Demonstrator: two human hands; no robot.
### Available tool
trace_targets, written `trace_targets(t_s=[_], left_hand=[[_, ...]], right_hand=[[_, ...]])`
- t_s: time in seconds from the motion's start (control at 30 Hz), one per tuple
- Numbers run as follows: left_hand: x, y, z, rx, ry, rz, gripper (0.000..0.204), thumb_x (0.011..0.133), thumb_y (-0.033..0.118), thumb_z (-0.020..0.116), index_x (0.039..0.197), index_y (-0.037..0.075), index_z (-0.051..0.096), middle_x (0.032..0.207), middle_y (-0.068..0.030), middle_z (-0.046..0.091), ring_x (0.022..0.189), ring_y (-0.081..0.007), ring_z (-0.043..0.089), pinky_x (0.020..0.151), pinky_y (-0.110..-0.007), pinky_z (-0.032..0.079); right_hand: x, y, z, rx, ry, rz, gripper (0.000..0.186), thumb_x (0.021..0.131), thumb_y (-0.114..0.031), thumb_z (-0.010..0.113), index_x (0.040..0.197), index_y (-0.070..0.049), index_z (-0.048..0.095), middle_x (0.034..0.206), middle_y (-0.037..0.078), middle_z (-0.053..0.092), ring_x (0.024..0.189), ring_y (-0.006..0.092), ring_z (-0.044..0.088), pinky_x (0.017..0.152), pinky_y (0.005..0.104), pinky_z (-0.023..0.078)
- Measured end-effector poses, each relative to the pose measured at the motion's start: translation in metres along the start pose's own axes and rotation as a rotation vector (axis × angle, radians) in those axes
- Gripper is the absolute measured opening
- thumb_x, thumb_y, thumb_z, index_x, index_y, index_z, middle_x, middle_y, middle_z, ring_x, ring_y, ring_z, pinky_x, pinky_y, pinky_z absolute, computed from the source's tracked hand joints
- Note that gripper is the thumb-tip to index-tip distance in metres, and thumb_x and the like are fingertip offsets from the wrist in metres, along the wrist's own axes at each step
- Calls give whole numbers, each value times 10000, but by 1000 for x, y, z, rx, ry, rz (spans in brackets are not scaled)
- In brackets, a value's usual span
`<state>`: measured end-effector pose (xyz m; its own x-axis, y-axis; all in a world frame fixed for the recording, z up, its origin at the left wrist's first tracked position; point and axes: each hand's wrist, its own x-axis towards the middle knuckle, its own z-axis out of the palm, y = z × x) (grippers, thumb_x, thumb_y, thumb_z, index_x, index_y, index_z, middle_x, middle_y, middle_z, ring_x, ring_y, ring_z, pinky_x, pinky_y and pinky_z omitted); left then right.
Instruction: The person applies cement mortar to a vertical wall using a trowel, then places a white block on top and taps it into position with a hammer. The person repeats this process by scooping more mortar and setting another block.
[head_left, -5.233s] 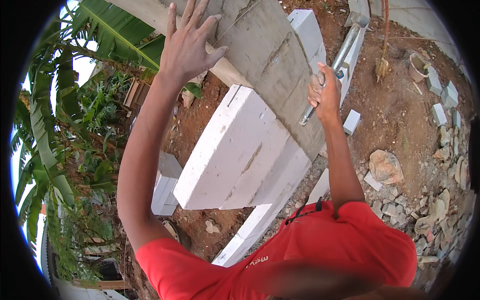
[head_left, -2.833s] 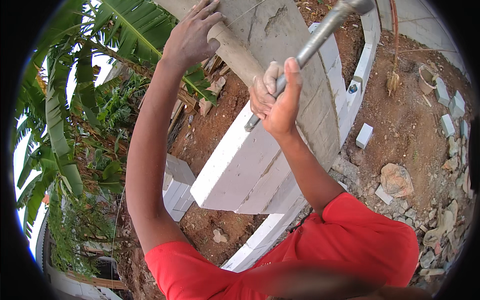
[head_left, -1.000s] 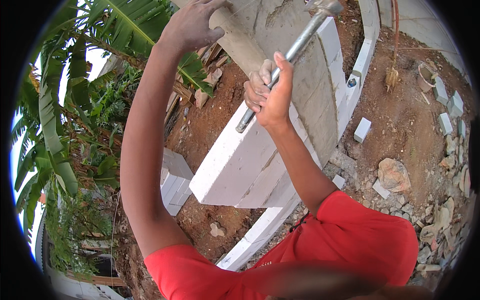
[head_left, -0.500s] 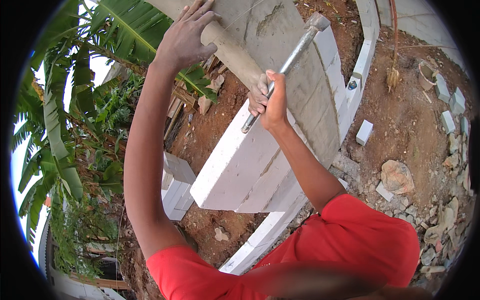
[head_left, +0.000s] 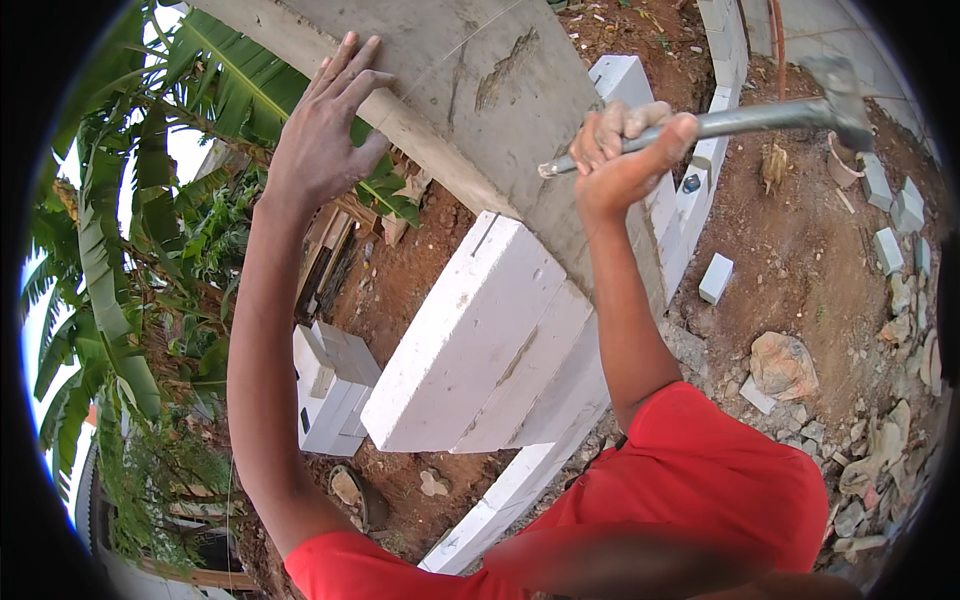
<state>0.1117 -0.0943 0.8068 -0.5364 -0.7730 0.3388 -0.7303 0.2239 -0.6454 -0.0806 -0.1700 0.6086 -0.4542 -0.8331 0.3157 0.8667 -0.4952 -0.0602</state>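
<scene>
Gripping the hammer by its handle, the right hand held it over one side of the grey concrete column, its blurred head out beyond the column's edge. The left hand, empty and well apart, had its fingers spread at the column's opposite edge; whether they touched could not be told. A badly aimed blow might have glanced toward those bare fingers, or dusty fingers might have let the smooth handle slip. A stray strike could also have chipped the white block wall alongside.
</scene>
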Motion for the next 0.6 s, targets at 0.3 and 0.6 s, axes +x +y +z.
trace_targets(t_s=[0.3, 0.6], left_hand=[[-12, 1, 0, 30, -58, -57, 561, 765, 135, 589, 1325, 111, 618, 1688, -51, 345, 1598, -255, 195, 1336, -478, 167], [-1, 4, 1, -1, -36, -27, 553, 780, 145, 608, 1333, 130, 613, 1686, -41, 353, 1594, -260, 213, 1319, -484, 227]], right_hand=[[15, 1, -10, 49, -6, 581, 591, 1009, -722, 469, 792, -182, 363, 541, -57, 287, 382, 78, 224, 351, 272, 172], [-7, 70, 1, -73, 56, 826, 598, 999, -717, 493, 793, -169, 369, 543, -53, 287, 395, 70, 235, 362, 274, 174]])
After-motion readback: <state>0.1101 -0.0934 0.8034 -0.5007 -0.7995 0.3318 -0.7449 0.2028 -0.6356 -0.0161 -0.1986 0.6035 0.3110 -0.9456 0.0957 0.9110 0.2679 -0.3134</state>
